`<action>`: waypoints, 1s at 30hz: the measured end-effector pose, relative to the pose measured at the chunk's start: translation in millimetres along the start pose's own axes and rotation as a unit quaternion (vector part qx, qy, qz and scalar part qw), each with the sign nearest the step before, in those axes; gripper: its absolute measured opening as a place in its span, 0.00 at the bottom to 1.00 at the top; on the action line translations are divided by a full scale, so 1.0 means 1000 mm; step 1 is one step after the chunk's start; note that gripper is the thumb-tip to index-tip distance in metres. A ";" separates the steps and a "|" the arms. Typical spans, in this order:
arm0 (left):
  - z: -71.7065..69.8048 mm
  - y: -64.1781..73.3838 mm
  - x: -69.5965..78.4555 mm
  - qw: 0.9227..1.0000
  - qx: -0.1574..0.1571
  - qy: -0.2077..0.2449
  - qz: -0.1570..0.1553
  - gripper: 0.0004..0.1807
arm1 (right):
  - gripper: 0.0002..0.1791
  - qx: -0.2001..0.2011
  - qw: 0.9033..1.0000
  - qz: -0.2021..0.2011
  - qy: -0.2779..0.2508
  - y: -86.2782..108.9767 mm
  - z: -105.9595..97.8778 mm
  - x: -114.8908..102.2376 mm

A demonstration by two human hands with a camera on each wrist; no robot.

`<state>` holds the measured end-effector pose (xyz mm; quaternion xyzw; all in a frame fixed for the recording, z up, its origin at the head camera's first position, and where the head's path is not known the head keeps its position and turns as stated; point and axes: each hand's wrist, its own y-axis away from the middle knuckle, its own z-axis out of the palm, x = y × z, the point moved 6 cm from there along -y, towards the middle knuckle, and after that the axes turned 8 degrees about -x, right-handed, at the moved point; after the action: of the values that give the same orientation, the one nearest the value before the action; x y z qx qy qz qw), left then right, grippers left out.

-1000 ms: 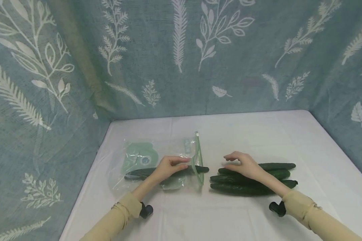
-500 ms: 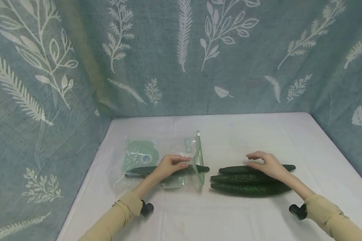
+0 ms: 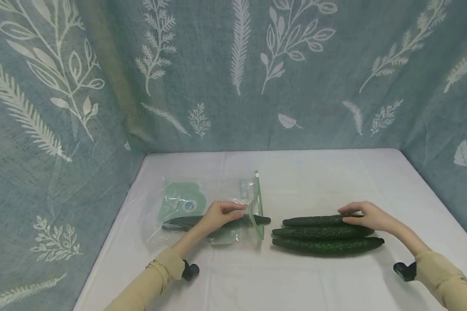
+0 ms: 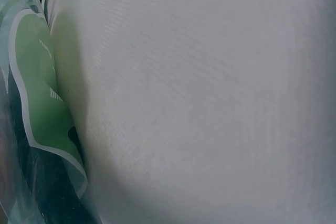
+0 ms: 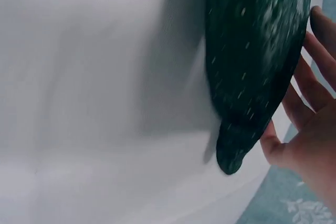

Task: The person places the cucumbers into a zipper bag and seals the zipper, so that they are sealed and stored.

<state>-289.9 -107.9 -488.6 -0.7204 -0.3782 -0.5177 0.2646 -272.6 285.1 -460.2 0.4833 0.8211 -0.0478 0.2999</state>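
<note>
My left hand (image 3: 215, 217) pinches the green-edged mouth of a clear zip bag (image 3: 233, 185) lying flat. Inside that bag is a cucumber (image 3: 187, 221), its right end poking out of the mouth. The left wrist view catches the bag's green printed patch (image 4: 42, 87). On the right, three cucumbers lie side by side: far (image 3: 309, 221), middle (image 3: 323, 232) and near (image 3: 327, 246). My right hand (image 3: 367, 215) straddles the far one's right end with thumb and fingers; how firmly is unclear. In the right wrist view, a cucumber (image 5: 254, 51) partly covers this hand's fingers.
A white cloth (image 3: 272, 285) covers the table, with blue-green leaf-patterned curtains (image 3: 276, 86) along its back and sides. Each wrist carries a small black camera, one by the left sleeve (image 3: 151, 280) and one by the right sleeve (image 3: 445, 276).
My right hand has moved rightwards over the cucumbers to the far one's right end. My left hand stays at the bag's mouth. The view has shifted slightly.
</note>
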 end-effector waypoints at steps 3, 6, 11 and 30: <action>0.000 0.001 0.000 1.000 -0.001 -0.004 -0.002 0.16 | 0.20 -0.010 1.000 -0.001 0.001 0.004 0.001 0.006; 0.000 0.001 0.000 1.000 0.000 -0.003 -0.007 0.17 | 0.20 -0.017 1.000 0.001 0.002 0.006 0.001 0.011; -0.001 0.002 -0.002 1.000 0.006 -0.014 -0.010 0.17 | 0.21 -0.025 1.000 0.010 -0.003 0.007 -0.001 0.018; -0.001 0.003 0.003 1.000 0.004 -0.007 0.006 0.17 | 0.20 -0.079 0.996 0.010 -0.034 0.011 -0.008 0.019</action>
<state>-287.7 -109.3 -486.0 -0.7252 -0.3782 -0.5093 0.2677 -273.9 308.5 -461.3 0.4646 0.8068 0.0035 0.3650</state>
